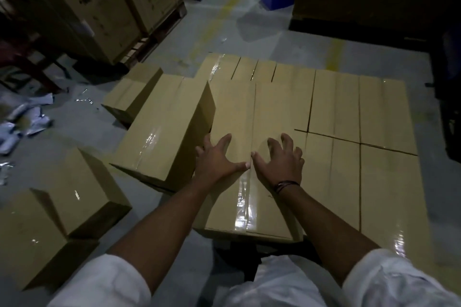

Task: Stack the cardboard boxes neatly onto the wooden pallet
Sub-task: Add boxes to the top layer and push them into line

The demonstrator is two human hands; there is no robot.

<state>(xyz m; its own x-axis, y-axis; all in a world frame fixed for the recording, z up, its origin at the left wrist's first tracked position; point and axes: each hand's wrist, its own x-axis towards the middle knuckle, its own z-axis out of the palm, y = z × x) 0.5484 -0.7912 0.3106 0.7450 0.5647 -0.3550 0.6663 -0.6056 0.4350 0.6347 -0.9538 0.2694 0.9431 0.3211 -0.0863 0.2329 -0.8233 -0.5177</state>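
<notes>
Your white sleeves (pixel 99 279) frame the bottom edge, both bare forearms reaching forward. At far left, loose boxes (pixel 74 182) sit on the concrete floor (pixel 74 132), not yet stacked. Past them a tilted box (pixel 164 129) leans against the side of the stack, with another box (pixel 132 92) on the floor behind it. Your left hand (pixel 217 159) and right hand (pixel 279 159) lie side by side, fingers spread, pressing on the top of the front box (pixel 224 207) and gripping nothing. To the right, a full layer of boxes (pixel 349 132) sits edge to edge and looks tidy, so I'd judge you're past halfway, with at least four boxes left to place. You can't see the wooden pallet at all, presumably because the layer covers it. The right side is too dark to make out.
</notes>
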